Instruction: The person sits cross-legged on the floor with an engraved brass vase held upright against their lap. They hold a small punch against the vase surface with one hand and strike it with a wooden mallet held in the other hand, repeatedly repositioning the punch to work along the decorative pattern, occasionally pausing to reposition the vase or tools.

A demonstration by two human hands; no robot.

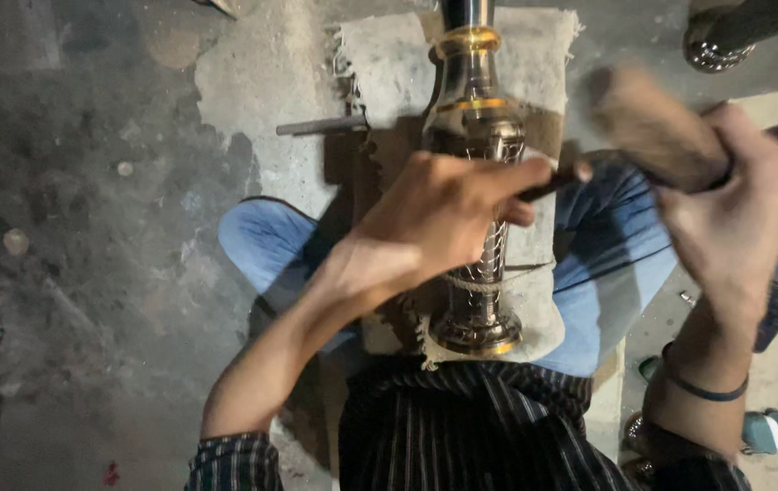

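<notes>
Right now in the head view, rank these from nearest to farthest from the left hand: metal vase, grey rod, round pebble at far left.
1. Metal vase: directly under the left hand.
2. Grey rod: on the floor, up and left of it.
3. Round pebble: far left on the floor.

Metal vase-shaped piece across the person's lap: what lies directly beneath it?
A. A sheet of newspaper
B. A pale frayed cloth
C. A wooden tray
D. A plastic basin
B: the metal piece rests on a pale cloth with frayed edges, spread over the person's blue trousers.
</notes>
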